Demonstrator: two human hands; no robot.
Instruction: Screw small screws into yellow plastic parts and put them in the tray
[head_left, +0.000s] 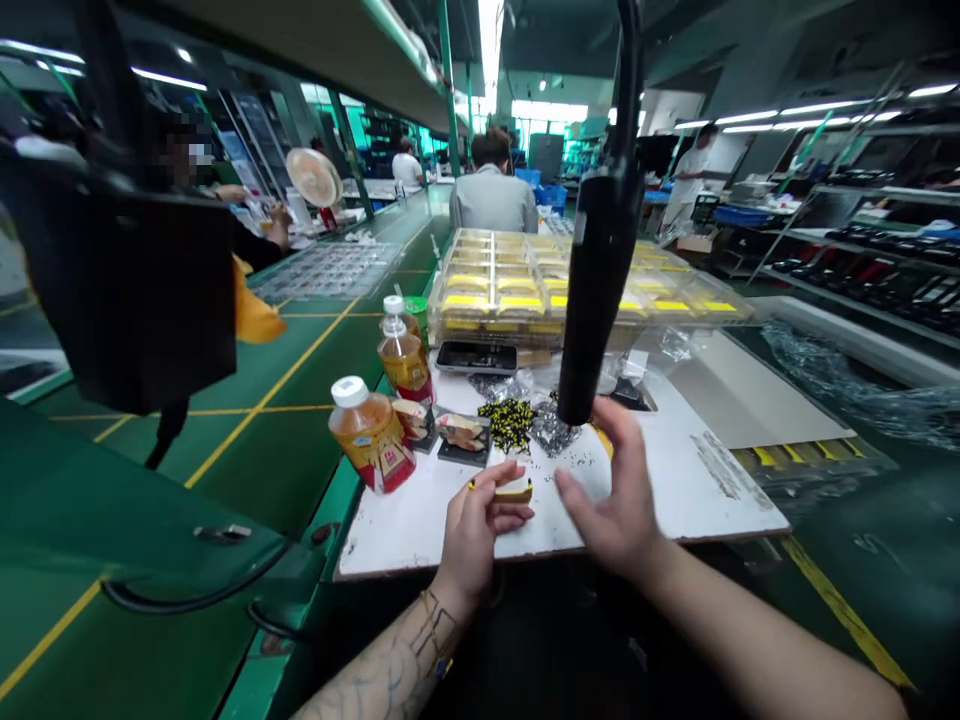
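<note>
My left hand (476, 525) is closed on a small yellow curved part (512, 496) with dark ends, just above the white board (675, 480). My right hand (619, 495) has thumb and fingers apart, with nothing seen between them. Its fingertips are close to the lower end of a hanging black electric screwdriver (596, 300); whether they touch it I cannot tell. Behind my hands lies a pile of small yellow-and-black parts (508, 424), beside a clear bag (553, 432) of tiny dark pieces. Some tiny dark pieces (581, 461) are scattered over the board.
Two drink bottles (373, 436) (405, 358) stand left, near dark blocks with patterned tops (463, 437). A phone (477, 356) lies behind them. Stacked clear trays (495, 270) of yellow parts fill the back. A dark box-shaped object (142, 300) looms left. Co-workers sit and stand beyond.
</note>
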